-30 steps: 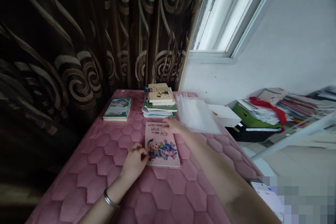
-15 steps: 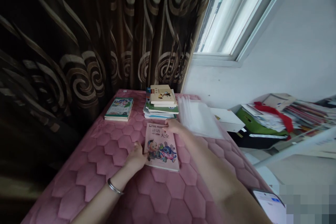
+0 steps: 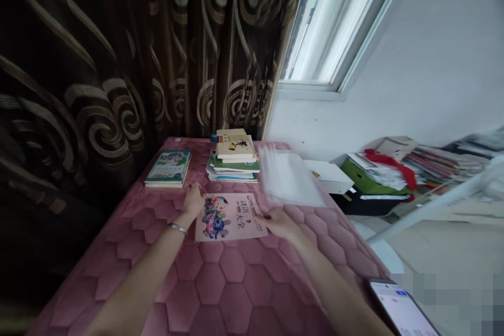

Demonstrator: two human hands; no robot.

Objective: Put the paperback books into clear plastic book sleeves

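Observation:
A pink book [image 3: 232, 218] with cartoon figures and Chinese characters lies turned sideways on the pink quilted cover, its title end to the right. My left hand [image 3: 194, 199], with a silver bangle on the wrist, grips the book's upper left corner. On the right edge, my right hand [image 3: 279, 222] has its fingers closed over the cover. Behind the book stands a stack of books [image 3: 234, 155], a cream one on top. Green-covered books [image 3: 168, 168] lie at the back left. Clear plastic sheets [image 3: 289, 176] are spread at the back right.
A phone [image 3: 401, 307] lies at the near right edge. Beyond the right side are a white box [image 3: 328, 176], a green bag [image 3: 372, 178] with papers, and a pale rail [image 3: 433, 205]. A dark patterned curtain [image 3: 189, 52] hangs at the back left, beside a window.
The pink book has turned about a quarter turn clockwise, its title end swinging from the far side to the right. Both hands moved round with it. The view shifted slightly right.

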